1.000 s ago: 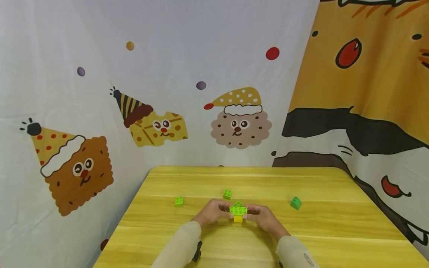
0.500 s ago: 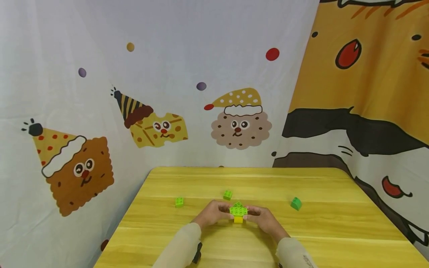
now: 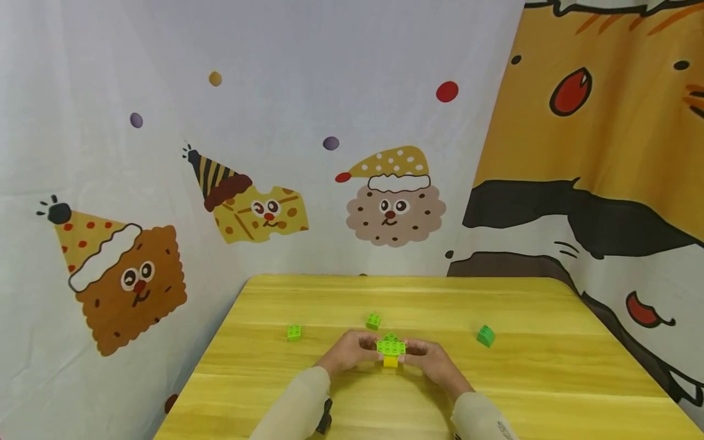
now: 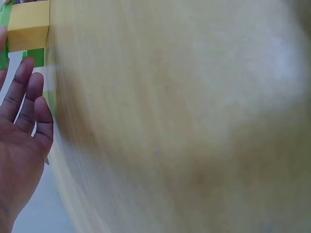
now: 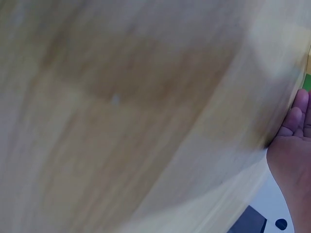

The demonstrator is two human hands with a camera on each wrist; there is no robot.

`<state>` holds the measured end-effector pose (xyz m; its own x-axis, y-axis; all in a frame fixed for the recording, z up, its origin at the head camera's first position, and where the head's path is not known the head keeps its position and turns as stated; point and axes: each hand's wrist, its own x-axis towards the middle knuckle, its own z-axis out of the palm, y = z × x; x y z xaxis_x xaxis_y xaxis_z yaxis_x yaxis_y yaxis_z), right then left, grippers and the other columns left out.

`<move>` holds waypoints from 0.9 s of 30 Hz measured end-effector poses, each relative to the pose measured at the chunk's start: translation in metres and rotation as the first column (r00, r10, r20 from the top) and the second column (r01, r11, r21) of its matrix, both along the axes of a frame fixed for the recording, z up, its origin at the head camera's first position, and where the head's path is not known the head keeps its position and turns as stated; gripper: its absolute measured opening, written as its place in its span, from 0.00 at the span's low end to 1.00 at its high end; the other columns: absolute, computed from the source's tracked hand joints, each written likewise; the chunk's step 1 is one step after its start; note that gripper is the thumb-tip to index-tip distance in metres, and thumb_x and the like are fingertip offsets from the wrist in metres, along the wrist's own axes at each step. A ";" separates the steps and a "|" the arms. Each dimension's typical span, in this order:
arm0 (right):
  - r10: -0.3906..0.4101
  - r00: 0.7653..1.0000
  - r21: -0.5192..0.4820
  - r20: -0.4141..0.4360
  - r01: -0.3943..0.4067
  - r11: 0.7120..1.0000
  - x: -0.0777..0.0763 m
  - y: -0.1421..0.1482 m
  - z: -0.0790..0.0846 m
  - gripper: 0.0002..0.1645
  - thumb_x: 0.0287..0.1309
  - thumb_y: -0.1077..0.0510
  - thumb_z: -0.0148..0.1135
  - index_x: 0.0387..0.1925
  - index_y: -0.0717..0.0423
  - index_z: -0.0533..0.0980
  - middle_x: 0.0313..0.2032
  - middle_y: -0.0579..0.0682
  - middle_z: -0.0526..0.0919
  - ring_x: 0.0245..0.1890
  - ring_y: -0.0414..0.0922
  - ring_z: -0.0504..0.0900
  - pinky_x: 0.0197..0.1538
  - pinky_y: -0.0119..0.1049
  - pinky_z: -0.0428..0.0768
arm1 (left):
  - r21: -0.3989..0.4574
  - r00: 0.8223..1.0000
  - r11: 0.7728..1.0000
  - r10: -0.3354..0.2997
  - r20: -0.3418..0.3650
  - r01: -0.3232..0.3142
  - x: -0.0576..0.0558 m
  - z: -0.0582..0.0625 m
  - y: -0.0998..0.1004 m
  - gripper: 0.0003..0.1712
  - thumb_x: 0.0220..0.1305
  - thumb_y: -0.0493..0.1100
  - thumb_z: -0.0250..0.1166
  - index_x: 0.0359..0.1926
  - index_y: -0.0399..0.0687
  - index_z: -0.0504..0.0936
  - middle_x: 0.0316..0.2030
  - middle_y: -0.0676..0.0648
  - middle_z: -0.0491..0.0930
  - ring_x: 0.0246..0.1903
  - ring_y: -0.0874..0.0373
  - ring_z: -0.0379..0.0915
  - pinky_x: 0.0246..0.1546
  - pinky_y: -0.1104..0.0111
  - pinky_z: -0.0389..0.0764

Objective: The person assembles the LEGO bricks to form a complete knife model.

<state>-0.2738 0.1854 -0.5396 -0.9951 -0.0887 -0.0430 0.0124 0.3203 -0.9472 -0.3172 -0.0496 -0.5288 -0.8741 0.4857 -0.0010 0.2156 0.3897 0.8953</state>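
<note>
Between both hands stands a small stack of toy building bricks. A light green studded brick [image 3: 391, 347] lies across a yellow brick [image 3: 390, 362], with another green piece [image 3: 391, 337] showing just behind. My left hand [image 3: 351, 352] pinches the stack's left end, thumb toward me. At the opposite end my right hand [image 3: 434, 359] pinches it the same way. In the left wrist view the yellow brick [image 4: 29, 26] shows at the upper left, above the spread fingers. The right wrist view catches only part of my right hand [image 5: 291, 160] and a sliver of green.
A wooden table [image 3: 528, 391] lies under the hands. Loose green building bricks lie farther back: one at left [image 3: 294, 332], one green brick [image 3: 374, 321] just beyond the stack, and a darker green curved brick [image 3: 486, 335] at right. A printed curtain [image 3: 330, 91] hangs behind.
</note>
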 end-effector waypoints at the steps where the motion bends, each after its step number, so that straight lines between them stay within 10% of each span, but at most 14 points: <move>1: 0.004 1.000 -0.007 0.001 -0.004 1.000 0.000 0.000 0.000 0.28 0.55 0.54 0.74 0.55 0.61 0.80 0.49 0.55 0.84 0.50 0.51 0.80 0.56 0.52 0.76 | -0.001 1.000 1.000 -0.001 -0.001 0.001 0.000 -0.001 0.000 0.16 0.60 0.45 0.73 0.49 0.53 0.86 0.36 0.54 0.81 0.36 0.59 0.74 0.37 0.65 0.76; 27: -0.043 0.999 0.019 0.013 0.043 0.999 -0.002 -0.004 0.001 0.27 0.54 0.55 0.75 0.54 0.61 0.81 0.48 0.55 0.84 0.50 0.51 0.80 0.54 0.51 0.76 | -0.001 1.000 1.000 -0.007 -0.021 0.007 -0.002 -0.001 -0.010 0.24 0.59 0.44 0.74 0.56 0.45 0.82 0.42 0.49 0.81 0.43 0.58 0.76 0.47 0.61 0.78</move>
<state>-0.2763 0.1815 -0.5388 -0.9974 -0.0445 -0.0572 0.0390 0.3367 -0.9408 -0.3193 -0.0596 -0.5299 -0.8707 0.4915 0.0170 0.2371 0.3892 0.8901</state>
